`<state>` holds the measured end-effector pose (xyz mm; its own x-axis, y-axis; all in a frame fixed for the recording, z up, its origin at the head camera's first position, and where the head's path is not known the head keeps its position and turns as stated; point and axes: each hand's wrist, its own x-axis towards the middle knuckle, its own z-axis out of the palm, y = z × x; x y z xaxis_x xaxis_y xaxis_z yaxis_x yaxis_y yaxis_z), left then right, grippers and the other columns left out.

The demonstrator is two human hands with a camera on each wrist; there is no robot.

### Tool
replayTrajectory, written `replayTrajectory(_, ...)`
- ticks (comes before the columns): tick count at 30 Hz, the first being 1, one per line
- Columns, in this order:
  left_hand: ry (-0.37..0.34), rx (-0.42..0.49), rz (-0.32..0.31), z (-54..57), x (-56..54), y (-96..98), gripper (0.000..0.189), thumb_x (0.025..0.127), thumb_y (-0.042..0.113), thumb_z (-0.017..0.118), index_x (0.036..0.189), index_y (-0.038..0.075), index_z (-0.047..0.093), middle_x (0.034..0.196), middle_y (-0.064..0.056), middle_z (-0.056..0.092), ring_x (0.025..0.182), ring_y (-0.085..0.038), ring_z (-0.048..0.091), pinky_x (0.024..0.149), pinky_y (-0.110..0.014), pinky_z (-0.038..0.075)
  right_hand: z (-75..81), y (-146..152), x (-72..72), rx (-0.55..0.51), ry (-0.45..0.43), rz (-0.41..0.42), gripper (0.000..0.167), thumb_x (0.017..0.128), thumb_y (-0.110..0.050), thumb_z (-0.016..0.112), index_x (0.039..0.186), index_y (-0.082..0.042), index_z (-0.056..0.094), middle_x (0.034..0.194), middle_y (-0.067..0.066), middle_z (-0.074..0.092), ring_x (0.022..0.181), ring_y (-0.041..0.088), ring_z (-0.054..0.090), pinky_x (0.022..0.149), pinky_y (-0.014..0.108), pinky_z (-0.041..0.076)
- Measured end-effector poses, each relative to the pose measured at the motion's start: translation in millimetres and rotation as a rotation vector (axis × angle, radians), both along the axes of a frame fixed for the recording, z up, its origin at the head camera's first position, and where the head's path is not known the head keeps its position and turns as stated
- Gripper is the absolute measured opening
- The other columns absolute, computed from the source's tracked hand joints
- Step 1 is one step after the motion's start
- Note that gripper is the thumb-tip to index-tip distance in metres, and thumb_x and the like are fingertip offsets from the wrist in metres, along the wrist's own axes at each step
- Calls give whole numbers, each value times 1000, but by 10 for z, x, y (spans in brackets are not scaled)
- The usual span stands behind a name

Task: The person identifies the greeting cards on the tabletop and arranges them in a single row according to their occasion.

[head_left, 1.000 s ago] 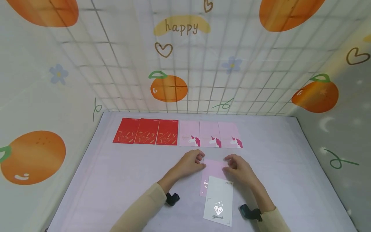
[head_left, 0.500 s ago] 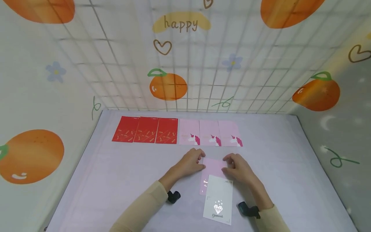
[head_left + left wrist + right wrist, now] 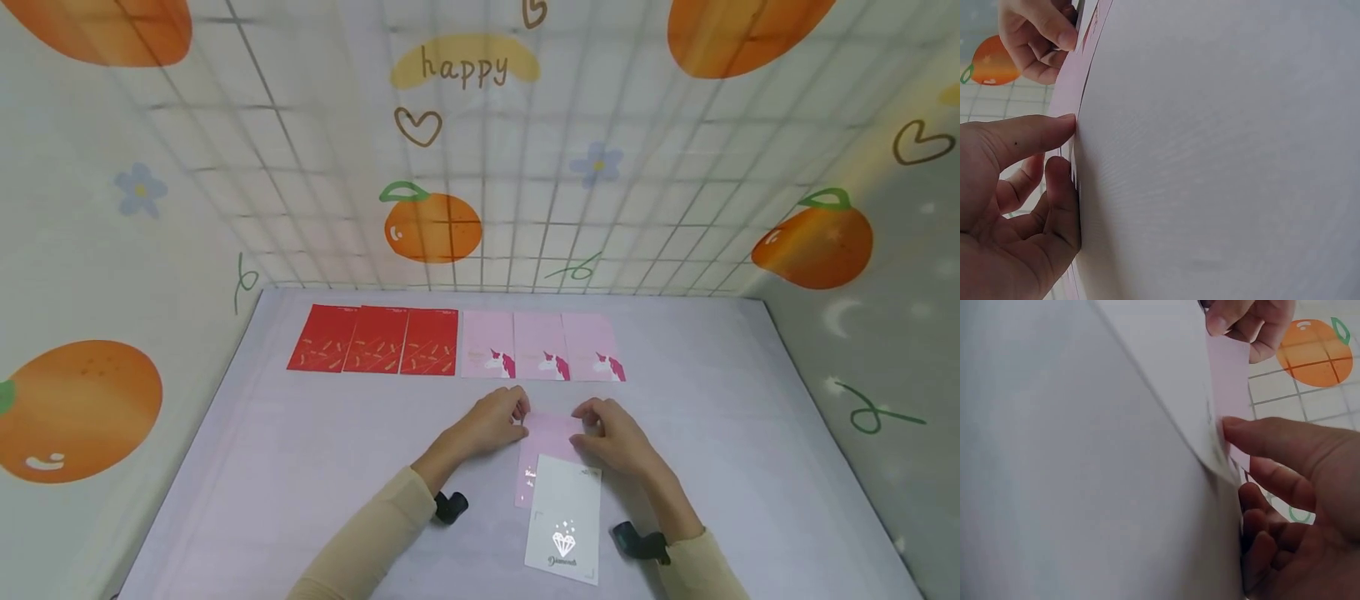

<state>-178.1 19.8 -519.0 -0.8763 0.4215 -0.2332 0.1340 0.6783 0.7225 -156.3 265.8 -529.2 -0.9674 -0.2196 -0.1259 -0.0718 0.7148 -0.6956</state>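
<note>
A pink card with shiny lettering lies on the table before the person, partly covered by a white card with a silver diamond print. My left hand holds the pink card's upper left corner; its thumb and index finger are at the edge, the other fingers curled. Opposite, my right hand holds the upper right corner between thumb and index finger. In the right wrist view the right thumb lies on the pink card. In the left wrist view the left thumb touches its edge.
Along the back of the table lies a row of cards: three red cards at left, then three pink unicorn cards. A black wrist camera hangs below each wrist. Patterned cloth walls enclose the sides and back.
Both hands stay at the pink card's upper corners; the right hand shifts very slightly left. The cards look unmoved, and the head view sways a little.
</note>
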Motion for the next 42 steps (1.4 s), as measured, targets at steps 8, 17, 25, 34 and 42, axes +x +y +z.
replayTrajectory(8, -1, 21, -12, -11, 18, -10, 21, 91, 16, 75, 105, 15, 60, 91, 6, 60, 85, -10, 57, 75, -24, 52, -2, -26, -13, -12, 11, -5, 23, 87, -11, 77, 105, -10, 63, 90, 1, 57, 77, 19, 53, 69, 31, 51)
replayTrajectory(17, -2, 109, 29, -33, 22, -65, 17, 95, 19, 71, 109, 16, 61, 95, 7, 63, 88, -10, 60, 78, -26, 53, 9, -1, -16, -111, -41, -59, 15, 94, -16, 71, 106, -14, 62, 94, 2, 63, 80, 21, 59, 73, 31, 54)
replayTrajectory(25, 29, 219, 62, -53, -4, -104, 18, 96, 21, 68, 111, 17, 59, 99, 7, 64, 91, -9, 62, 79, -26, 54, 48, -3, -51, -242, 14, -53, 11, 97, -14, 67, 107, -13, 62, 93, 4, 64, 79, 22, 62, 71, 28, 56)
replayTrajectory(34, 24, 403, 135, 34, -26, -127, 23, 97, 16, 67, 118, 13, 58, 103, 2, 64, 84, -10, 67, 70, -25, 57, 115, -37, -125, -392, 38, -106, 17, 98, -22, 66, 109, -10, 63, 102, 9, 64, 81, 26, 67, 74, 33, 59)
replayTrajectory(42, 23, 454, 172, 68, -2, -178, 24, 97, 15, 68, 120, 17, 60, 102, 3, 65, 84, -11, 68, 71, -27, 58, 287, -105, -153, -469, -12, -189, 24, 99, -20, 64, 116, -2, 61, 108, 17, 60, 92, 32, 68, 80, 38, 58)
